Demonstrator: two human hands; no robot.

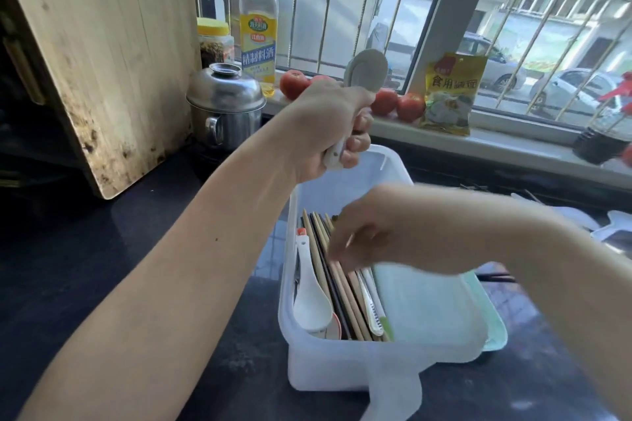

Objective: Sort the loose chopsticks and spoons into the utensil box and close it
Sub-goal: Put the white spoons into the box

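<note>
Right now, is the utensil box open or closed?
Open. The utensil box has no lid over it: the chopsticks and a white spoon inside show from above, and the right hand reaches in.

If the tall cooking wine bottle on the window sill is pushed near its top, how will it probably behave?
The cooking wine bottle is tall and narrow, so it may tip rather than slide. Only a little liquid shows at the bottom, so it is probably light and unsteady. It looks like clear plastic or glass; I cannot tell which. The tomatoes beside it might get knocked.
</note>
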